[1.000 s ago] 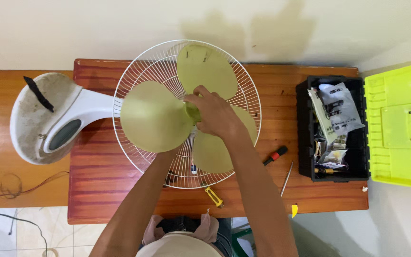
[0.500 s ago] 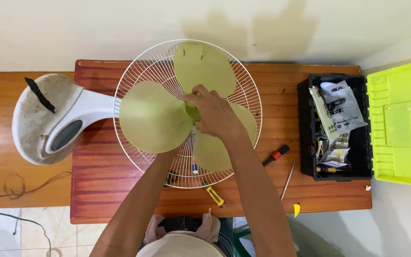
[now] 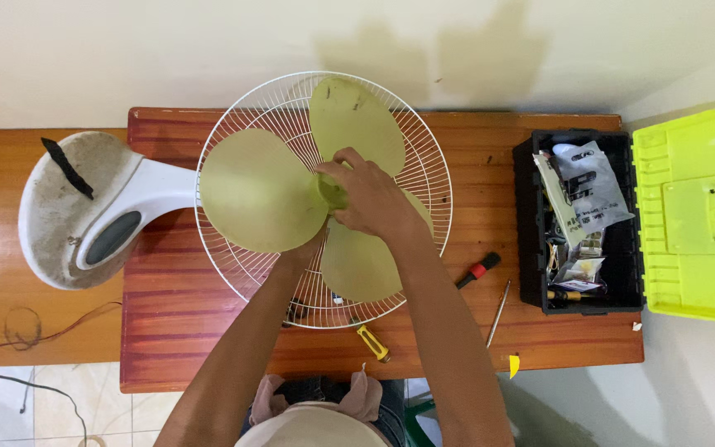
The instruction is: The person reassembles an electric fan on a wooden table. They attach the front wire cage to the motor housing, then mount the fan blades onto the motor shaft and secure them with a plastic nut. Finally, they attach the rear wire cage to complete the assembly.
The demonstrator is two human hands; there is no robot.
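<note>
Head view — right hand (image 3: 371, 201) fingers closed on fan blade hub (image 3: 330, 192), left hidden — toolbox (image 3: 585, 223) nearby.

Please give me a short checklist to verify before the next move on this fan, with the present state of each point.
1. Right hand grips the hub at the centre of the green fan blade: ok.
2. Left hand steadies the blade: cannot tell, it is hidden under the blade.
3. White rear grille lies flat on the wooden table: ok.
4. Fan base is supported on the table: ok.
5. Red-handled screwdriver lies on the table beside the right forearm: ok.
6. Black toolbox is open: ok.
</note>
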